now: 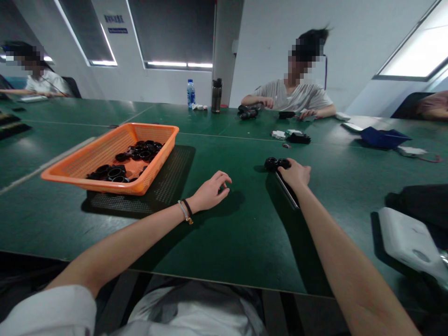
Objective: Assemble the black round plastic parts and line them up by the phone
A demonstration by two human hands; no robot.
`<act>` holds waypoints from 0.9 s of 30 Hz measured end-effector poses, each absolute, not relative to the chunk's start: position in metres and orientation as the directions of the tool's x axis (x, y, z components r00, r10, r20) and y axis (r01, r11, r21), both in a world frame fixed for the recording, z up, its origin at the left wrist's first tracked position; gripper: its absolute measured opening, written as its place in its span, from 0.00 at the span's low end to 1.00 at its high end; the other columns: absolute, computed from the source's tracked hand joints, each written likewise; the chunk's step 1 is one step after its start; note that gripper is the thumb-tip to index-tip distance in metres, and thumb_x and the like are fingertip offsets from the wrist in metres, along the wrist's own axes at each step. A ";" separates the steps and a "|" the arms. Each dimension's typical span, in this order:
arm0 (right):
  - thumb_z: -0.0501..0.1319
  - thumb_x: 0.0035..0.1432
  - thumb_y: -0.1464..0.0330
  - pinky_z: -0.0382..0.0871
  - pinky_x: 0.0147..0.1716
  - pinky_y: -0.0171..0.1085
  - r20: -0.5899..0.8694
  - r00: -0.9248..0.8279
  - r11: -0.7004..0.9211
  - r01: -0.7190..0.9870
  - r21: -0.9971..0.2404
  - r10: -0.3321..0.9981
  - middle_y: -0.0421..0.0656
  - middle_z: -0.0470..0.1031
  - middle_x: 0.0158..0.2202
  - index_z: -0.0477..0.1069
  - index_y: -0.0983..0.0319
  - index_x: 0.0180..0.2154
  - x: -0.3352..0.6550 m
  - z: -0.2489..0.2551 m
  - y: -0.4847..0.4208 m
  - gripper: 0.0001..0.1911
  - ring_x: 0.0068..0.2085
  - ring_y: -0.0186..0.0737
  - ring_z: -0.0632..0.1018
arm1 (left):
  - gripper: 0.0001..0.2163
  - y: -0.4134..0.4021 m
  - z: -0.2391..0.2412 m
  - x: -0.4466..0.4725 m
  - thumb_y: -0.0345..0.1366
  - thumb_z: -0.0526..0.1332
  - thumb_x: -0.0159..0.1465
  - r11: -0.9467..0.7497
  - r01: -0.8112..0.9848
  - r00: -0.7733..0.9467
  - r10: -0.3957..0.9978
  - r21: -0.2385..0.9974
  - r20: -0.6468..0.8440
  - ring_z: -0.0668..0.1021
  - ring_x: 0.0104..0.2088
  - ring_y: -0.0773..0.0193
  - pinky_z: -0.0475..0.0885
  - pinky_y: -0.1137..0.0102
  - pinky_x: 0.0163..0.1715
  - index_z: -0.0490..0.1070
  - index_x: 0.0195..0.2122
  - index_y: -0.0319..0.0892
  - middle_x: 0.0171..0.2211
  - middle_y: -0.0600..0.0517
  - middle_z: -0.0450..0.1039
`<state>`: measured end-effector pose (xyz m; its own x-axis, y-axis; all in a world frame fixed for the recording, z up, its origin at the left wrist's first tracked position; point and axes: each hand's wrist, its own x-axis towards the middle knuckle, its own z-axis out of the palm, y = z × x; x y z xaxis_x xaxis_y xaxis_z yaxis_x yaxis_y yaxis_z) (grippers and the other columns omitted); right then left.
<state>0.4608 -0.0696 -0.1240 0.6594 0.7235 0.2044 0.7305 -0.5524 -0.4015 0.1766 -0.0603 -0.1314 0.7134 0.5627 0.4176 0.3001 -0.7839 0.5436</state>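
Right hand (297, 175) grips a black-ended bar (287, 190) midway up the green counter (245, 247); left hand (212, 191) hovers empty, loosely curled. Black rings (115, 173) lie unsorted in an orange basket (94, 185) toward the counter's left edge; what is finished cannot be told.

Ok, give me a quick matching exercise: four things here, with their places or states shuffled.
1. Orange perforated plastic basket
2. Left hand
3. Right hand
4. Clear-and-blue plastic bottle

A. Touching a black round-lobed object
B. Beside a tall dark flask
C. Containing black ring-shaped parts
D. Holding nothing, bracelets at the wrist

Pairs: 1-C, 2-D, 3-A, 4-B
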 end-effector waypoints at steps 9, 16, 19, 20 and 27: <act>0.56 0.46 0.69 0.61 0.43 0.51 0.612 0.521 -0.247 0.843 -0.478 0.595 0.55 0.68 0.44 0.60 0.68 0.49 0.429 -0.112 -0.068 0.26 0.46 0.53 0.66 | 0.07 -0.061 -0.131 0.176 0.29 0.52 0.59 -0.805 0.313 0.723 0.546 0.505 0.423 0.72 0.35 0.67 0.70 0.70 0.36 0.63 0.38 0.40 0.43 0.47 0.64; 0.52 0.51 0.74 0.66 0.34 0.37 0.449 -0.109 0.315 0.853 -0.416 0.887 0.45 0.71 0.34 0.64 0.62 0.41 0.348 -0.128 -0.082 0.13 0.32 0.38 0.71 | 0.08 -0.063 -0.130 0.175 0.28 0.51 0.60 -0.756 0.389 0.643 0.632 0.526 0.433 0.72 0.31 0.67 0.69 0.71 0.34 0.65 0.38 0.40 0.31 0.52 0.69; 0.53 0.53 0.73 0.65 0.33 0.37 0.270 -0.343 0.405 0.887 -0.221 0.900 0.48 0.70 0.36 0.68 0.63 0.37 0.327 -0.136 -0.089 0.09 0.36 0.41 0.71 | 0.08 -0.061 -0.133 0.173 0.29 0.49 0.61 -0.733 0.425 0.596 0.668 0.531 0.445 0.72 0.30 0.66 0.69 0.71 0.34 0.65 0.39 0.41 0.29 0.53 0.69; 0.52 0.53 0.73 0.65 0.33 0.37 0.249 -0.348 0.399 0.895 -0.199 0.904 0.48 0.70 0.36 0.68 0.63 0.38 0.324 -0.136 -0.091 0.10 0.36 0.41 0.71 | 0.09 -0.061 -0.134 0.173 0.29 0.48 0.61 -0.732 0.439 0.586 0.673 0.521 0.453 0.73 0.31 0.66 0.69 0.70 0.34 0.64 0.40 0.41 0.30 0.52 0.70; 0.52 0.55 0.73 0.64 0.35 0.36 0.246 -0.351 0.403 0.892 -0.206 0.903 0.46 0.70 0.32 0.68 0.64 0.41 0.326 -0.133 -0.092 0.12 0.36 0.39 0.70 | 0.13 -0.065 -0.095 0.157 0.33 0.54 0.58 -0.768 0.622 0.644 0.612 0.151 0.460 0.70 0.45 0.57 0.68 0.64 0.44 0.62 0.45 0.39 0.44 0.45 0.65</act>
<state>0.3264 -0.0923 -0.1334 -0.3513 0.9033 0.2462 0.8917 0.4030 -0.2062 0.1565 -0.0646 -0.0953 0.6436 0.6119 0.4597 0.6225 -0.7680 0.1508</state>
